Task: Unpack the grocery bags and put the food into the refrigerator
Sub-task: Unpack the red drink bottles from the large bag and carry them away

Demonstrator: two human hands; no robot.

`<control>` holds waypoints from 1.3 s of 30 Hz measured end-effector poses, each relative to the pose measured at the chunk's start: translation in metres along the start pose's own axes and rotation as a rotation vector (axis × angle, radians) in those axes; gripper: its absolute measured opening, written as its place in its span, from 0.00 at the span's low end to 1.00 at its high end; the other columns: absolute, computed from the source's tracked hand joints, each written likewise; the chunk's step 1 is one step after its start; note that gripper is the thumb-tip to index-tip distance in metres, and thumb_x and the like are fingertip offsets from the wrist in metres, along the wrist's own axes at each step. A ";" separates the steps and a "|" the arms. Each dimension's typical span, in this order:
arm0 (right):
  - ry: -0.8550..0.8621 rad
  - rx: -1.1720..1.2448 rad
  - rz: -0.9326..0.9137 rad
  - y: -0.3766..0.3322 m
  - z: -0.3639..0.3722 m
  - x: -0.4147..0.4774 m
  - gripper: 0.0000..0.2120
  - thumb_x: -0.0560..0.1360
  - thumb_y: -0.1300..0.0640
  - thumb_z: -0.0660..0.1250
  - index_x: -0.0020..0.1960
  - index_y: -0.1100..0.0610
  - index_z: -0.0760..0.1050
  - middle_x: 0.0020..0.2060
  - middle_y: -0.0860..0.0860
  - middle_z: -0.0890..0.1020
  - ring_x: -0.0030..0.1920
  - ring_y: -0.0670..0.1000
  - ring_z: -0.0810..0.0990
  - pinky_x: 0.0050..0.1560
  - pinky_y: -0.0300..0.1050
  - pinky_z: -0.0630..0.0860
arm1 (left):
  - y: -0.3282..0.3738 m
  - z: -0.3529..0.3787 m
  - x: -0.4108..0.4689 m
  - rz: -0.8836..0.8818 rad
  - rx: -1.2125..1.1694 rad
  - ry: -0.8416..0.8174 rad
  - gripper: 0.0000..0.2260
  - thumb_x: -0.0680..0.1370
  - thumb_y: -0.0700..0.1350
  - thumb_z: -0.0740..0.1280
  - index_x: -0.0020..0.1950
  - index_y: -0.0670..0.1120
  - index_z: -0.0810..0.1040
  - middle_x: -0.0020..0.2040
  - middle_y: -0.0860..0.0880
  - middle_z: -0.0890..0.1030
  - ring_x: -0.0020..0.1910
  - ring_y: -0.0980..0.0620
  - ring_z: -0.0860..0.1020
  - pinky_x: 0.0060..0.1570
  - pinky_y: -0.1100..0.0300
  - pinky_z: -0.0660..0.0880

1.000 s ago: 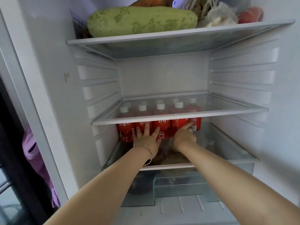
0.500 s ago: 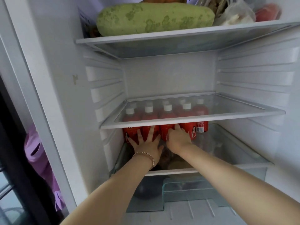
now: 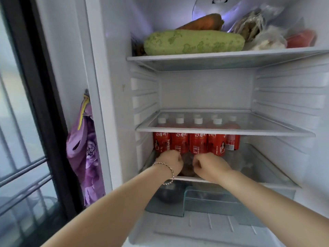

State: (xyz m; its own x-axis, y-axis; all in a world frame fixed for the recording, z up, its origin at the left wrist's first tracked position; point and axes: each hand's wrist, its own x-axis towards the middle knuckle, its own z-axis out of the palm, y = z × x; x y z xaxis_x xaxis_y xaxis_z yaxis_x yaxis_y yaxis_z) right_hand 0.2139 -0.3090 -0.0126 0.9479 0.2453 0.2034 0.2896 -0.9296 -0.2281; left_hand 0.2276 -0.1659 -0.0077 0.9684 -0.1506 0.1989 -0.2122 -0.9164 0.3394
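Refrigerator [image 3: 114, 50] shelf [image 3: 222, 180]: hands beside bottles [image 3: 197, 143]

The middle shelf [image 3: 263, 130] lies bare across its whole width, with open height up to the top shelf [image 3: 222, 58]. That top shelf is crowded by a green melon [image 3: 194, 42], a carrot [image 3: 203, 23] and bagged food [image 3: 263, 35]. On the lower shelf [image 3: 277, 177], red bottles [image 3: 197, 145] block the left and centre; its right side stays open.
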 end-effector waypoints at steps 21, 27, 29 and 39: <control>-0.555 -0.151 -1.303 -0.288 0.074 -0.355 0.12 0.77 0.52 0.59 0.52 0.56 0.77 0.51 0.53 0.81 0.51 0.56 0.80 0.49 0.47 0.76 | -0.034 -0.005 -0.609 -1.437 0.061 0.126 0.12 0.76 0.44 0.58 0.54 0.42 0.77 0.55 0.43 0.80 0.54 0.42 0.78 0.52 0.54 0.74; -0.513 -0.112 -1.735 -0.364 0.061 -0.590 0.13 0.77 0.52 0.58 0.58 0.51 0.76 0.57 0.51 0.80 0.58 0.55 0.77 0.55 0.43 0.73 | 0.073 0.007 -0.862 -1.844 0.023 0.314 0.14 0.78 0.46 0.57 0.57 0.44 0.77 0.60 0.42 0.78 0.59 0.42 0.76 0.57 0.53 0.72; -0.495 -0.058 -1.851 -0.377 0.051 -0.677 0.12 0.77 0.52 0.58 0.56 0.50 0.77 0.55 0.50 0.80 0.56 0.54 0.78 0.53 0.41 0.73 | 0.126 0.009 -0.940 -1.962 0.050 0.375 0.14 0.78 0.46 0.56 0.60 0.45 0.75 0.62 0.43 0.77 0.61 0.43 0.75 0.57 0.55 0.71; -0.525 0.158 -2.281 -0.388 -0.028 -1.087 0.10 0.78 0.57 0.55 0.42 0.52 0.73 0.45 0.53 0.81 0.47 0.57 0.79 0.41 0.42 0.69 | 0.408 0.012 -1.234 -2.456 0.190 0.591 0.11 0.78 0.46 0.55 0.54 0.48 0.76 0.55 0.47 0.79 0.54 0.44 0.77 0.49 0.57 0.70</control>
State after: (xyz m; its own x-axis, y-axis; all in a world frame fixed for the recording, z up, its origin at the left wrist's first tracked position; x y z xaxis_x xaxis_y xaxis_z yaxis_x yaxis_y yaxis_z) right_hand -0.9326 -0.2225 -0.1189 -0.8581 0.5129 -0.0231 0.5117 0.8505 -0.1215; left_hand -1.0526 -0.3586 -0.1259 -0.7087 0.6992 -0.0937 0.6722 0.7096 0.2112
